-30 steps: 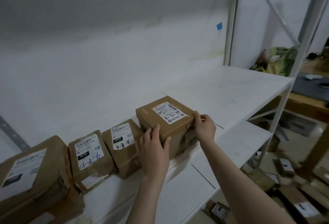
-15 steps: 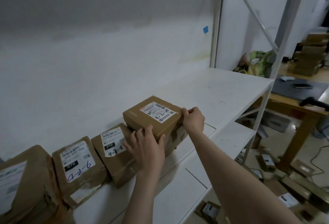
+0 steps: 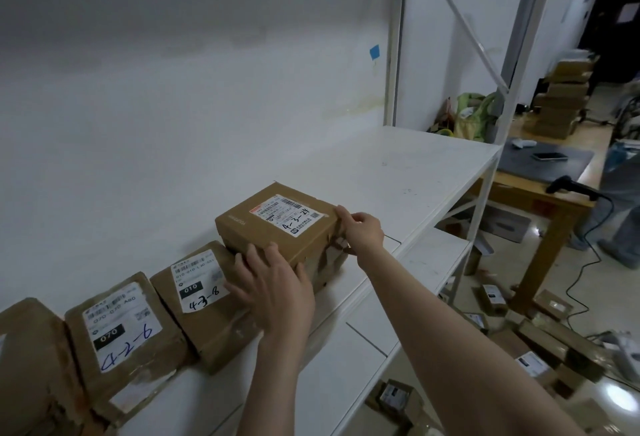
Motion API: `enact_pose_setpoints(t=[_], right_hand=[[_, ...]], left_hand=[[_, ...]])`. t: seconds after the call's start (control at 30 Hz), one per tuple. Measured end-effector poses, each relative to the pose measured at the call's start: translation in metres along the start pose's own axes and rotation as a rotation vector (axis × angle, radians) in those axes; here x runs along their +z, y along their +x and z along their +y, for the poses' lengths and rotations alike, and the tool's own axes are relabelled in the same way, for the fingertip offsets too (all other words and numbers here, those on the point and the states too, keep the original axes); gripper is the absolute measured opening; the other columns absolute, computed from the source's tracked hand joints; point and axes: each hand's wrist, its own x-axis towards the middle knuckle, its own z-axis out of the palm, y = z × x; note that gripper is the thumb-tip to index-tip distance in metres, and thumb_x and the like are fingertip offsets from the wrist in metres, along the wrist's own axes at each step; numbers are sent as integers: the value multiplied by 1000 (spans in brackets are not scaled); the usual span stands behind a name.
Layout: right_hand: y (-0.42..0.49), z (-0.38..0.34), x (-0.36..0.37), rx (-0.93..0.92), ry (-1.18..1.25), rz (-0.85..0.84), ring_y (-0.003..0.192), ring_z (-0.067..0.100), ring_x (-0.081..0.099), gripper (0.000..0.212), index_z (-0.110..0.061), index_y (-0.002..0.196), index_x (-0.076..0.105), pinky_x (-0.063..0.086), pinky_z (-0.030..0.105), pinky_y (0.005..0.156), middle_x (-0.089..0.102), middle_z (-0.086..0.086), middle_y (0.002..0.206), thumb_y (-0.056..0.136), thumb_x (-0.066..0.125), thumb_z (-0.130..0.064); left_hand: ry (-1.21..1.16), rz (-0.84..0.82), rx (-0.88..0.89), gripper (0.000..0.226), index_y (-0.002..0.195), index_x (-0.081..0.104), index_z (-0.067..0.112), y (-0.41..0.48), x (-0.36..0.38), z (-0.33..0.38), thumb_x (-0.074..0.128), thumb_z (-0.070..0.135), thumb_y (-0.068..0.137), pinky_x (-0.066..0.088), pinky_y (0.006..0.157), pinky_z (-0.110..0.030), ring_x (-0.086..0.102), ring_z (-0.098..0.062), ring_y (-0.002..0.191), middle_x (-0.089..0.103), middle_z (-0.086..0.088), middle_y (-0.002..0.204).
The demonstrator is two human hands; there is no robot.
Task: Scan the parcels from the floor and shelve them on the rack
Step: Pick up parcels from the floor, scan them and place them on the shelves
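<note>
Parcel (image 3: 277, 224) sits on the shelf (image 3: 398, 172), near the shelf's front edge. Left hand (image 3: 277, 293) presses flat-fingered on its near side; right hand (image 3: 362, 231) grips its right corner. Stiff cardboard, probably light: hold opposite sides.

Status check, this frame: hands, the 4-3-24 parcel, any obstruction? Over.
Left hand flat against 4-3-24 parcel near side. Right hand grips its right end. Parcel sits on rack shelf, beside 4-3-8 parcel. No obstruction seen.
</note>
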Motion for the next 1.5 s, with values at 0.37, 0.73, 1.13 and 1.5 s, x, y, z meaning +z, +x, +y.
enact_pose_setpoints(t=[0.37,0.73,1.13,1.5], right_hand=[[-42,107,-135,226,283,55,78,20,71,25,-8,116,63,58,35,73,73,8,99,93,67,-17],[-141,184,-412,378,433,737,71,20,63,8,-3,103,62,49,23,53,67,11,90,98,57,-8],[-226,203,-592,329,477,1011,74,22,64,11,-6,103,64,52,31,70,69,10,87,93,60,-2],[-215,248,-641,419,467,973,74,21,64,12,-4,104,62,53,28,68,68,11,88,94,57,0]], left_hand=[[-325,12,283,55,127,57,6,-37,34,64,80,26,81,24,118,-55,15,-39,149,32,-22,156],[-329,-623,603,50,134,49,20,-207,106,211,69,36,91,20,122,-45,-4,-25,153,10,-9,165],[-404,-1036,754,48,135,51,21,-381,144,334,65,36,93,25,120,-46,2,-17,152,19,-3,162],[-244,-1067,668,44,131,56,13,-396,225,375,66,31,92,25,118,-44,20,-29,145,39,-12,150]])
